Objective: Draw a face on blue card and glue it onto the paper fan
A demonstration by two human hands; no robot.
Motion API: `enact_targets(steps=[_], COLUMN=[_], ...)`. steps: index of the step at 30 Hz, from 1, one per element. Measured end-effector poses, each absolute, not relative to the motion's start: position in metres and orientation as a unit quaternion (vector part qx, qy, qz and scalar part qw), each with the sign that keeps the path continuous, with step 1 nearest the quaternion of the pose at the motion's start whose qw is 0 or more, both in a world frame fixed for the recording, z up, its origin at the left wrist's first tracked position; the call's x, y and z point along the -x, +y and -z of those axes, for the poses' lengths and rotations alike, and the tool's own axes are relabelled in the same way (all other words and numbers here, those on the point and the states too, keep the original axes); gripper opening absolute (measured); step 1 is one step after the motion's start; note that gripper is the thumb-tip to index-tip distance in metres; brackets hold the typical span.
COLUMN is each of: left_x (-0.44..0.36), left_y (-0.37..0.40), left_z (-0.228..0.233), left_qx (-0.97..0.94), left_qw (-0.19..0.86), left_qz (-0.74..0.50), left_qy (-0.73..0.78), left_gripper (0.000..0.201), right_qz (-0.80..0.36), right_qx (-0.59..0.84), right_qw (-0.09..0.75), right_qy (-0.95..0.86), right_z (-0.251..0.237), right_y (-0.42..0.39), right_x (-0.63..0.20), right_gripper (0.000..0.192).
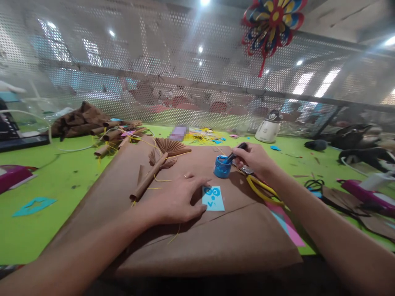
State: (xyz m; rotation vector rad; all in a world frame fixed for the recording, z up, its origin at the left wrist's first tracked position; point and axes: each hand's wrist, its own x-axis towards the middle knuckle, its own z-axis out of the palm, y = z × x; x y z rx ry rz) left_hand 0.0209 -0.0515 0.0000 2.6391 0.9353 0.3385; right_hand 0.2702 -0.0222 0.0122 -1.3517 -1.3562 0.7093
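My right hand point(251, 158) grips a dark-handled paintbrush point(236, 151), its blue lower end dipped into a small jar of blue paint point(222, 169). Blue paint coats the outside of the jar. On a large sheet of brown paper point(234, 242), my left hand point(182, 197) lies with thumb and fingers apart at the left edge of a light blue paper note point(216, 203). Two ringed eyes and smaller marks are painted on that note in darker blue. Just beyond my left hand is a rolled brown paper stick with a pleated fan point(169, 146) at its top.
Yellow-handled scissors point(262, 190) lie under my right forearm. Brown paper rolls point(115, 133) are heaped at the back left, with yellow string scraps point(200, 135) nearby. A white kettle-like container point(268, 126) stands at the back right. Magenta tools point(15, 176) sit at the green table's sides.
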Motion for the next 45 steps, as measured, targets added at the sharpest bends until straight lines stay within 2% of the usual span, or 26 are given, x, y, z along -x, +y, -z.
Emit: enact_targets(steps=[7,11,17,24,33,45], left_x=[-0.018,-0.017,-0.02,-0.021,-0.023,-0.024], left_y=[-0.049,-0.049,-0.05,-0.049,-0.046,-0.046], left_z=[0.006,0.008,0.008,0.007,0.011,0.01], left_qx=[-0.923,-0.918,-0.916,-0.919,-0.921,-0.929], left_qw=[0.184,0.172,0.18,0.196,0.188,0.182], left_qz=[-0.14,-0.131,-0.137,-0.118,-0.12,-0.129], left_qy=[0.309,0.333,0.332,0.322,0.32,0.297], left_gripper=[0.054,0.058,0.055,0.055,0.057,0.054], right_qz=[-0.225,-0.282,-0.378,-0.419,-0.379,-0.363], right_qx=[0.523,0.486,0.501,0.508,0.502,0.486], right_qw=[0.638,0.674,0.628,0.575,0.506,0.49], right_qy=[-0.518,-0.478,-0.459,-0.485,-0.59,-0.626], right_z=[-0.035,-0.042,-0.034,-0.009,-0.001,0.0], right_y=[-0.043,-0.062,-0.081,-0.093,-0.093,-0.095], right_x=[-0.279,-0.279,-0.272,-0.264,-0.268,-0.266], right_gripper=[0.011,0.014,0.018,0.01,0.008,0.008])
